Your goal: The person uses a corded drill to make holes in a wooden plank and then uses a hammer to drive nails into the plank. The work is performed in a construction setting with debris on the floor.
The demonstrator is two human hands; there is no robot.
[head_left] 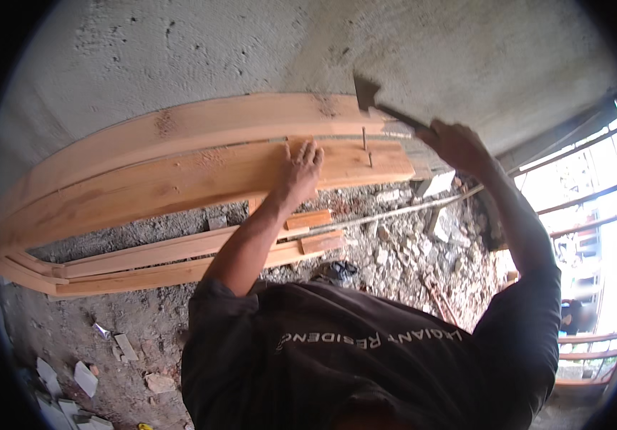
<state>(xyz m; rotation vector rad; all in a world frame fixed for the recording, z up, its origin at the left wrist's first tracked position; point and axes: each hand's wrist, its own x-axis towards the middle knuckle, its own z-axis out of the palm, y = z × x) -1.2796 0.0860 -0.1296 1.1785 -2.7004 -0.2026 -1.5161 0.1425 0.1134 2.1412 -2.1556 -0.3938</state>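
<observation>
My right hand [459, 148] is closed around the handle of a hatchet [367, 92], raised at the right with its dark, wide head near the concrete wall. Below that head, two nails [364, 138] stand partly out of a thick wooden plank [215, 172], close to its right end. My left hand [304, 168] lies open on the plank, fingers spread, left of the nails. Under its fingertips a small wood piece [298, 140] shows at the plank's far edge. Behind the plank, a second long board [251, 115] runs along the wall.
A rough concrete wall [215, 43] rises on the far side. Nearer me, a frame of narrower timbers [143, 276] joins the plank's left end. Stone rubble [394, 247] and broken tiles [86, 378] cover parts of the ground. Bars [587, 190] stand before a bright opening at the right.
</observation>
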